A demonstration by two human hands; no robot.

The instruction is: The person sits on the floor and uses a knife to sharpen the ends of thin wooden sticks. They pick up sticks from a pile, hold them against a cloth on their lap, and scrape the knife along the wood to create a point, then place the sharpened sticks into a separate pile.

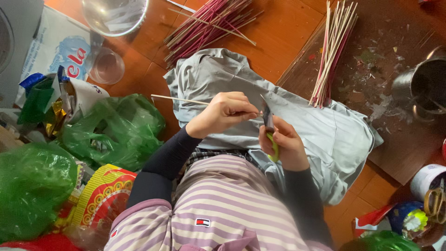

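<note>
Seen from the head camera, looking down: left hand (223, 111) closed around a thin pale stick (179, 99), pinching it near one end, the free end pointing out to the left over the grey cloth (320, 135) spread on the lap. Right hand (284, 145) closed on a small knife with a green handle (272, 135), blade up and touching the stick just beside the left fingertips. Greatest risk here, as a judgement: blade slipping off the narrow round stick and cutting the left fingers, because blade and fingertips almost touching. Also possible: stick snapping under too much pressure, being so thin; shavings falling past the cloth edge onto the orange floor (153, 74). Near the top, a loose heap of pink and pale sticks (204, 25), and a second bundle (332, 51) on the dark board (390, 102) at the right, well apart from both hands, so little danger of knocking these. Green plastic bags (111, 130) at the left, close to the left elbow, easy to brush against.
</note>
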